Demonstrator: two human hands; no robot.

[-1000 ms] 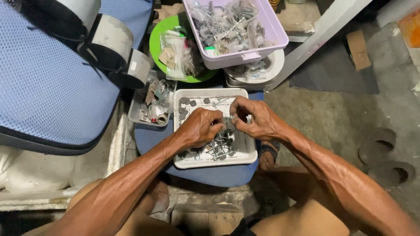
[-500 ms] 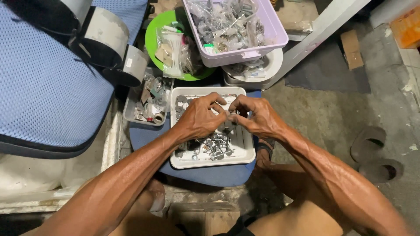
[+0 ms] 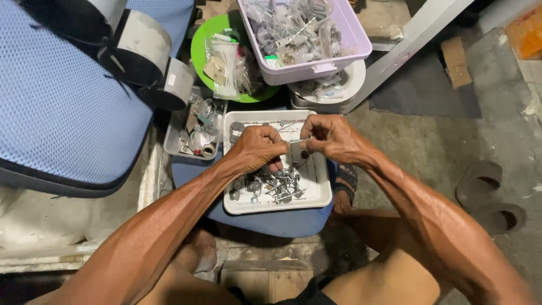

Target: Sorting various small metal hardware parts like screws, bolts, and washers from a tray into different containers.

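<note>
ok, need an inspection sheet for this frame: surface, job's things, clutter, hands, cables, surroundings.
Surface: blue padded stool top under the tray; concrete floor around it.
Job's things: white square plastic tray of small metal parts; small metal piece held between both hands.
Clutter: lilac plastic bin of bagged parts, green round plate, small clear tray.
Hands: left hand and right hand, both pinching the piece above the tray.
Cables: nothing seen.
Surroundings: blue mesh chair, brown sandals.
</note>
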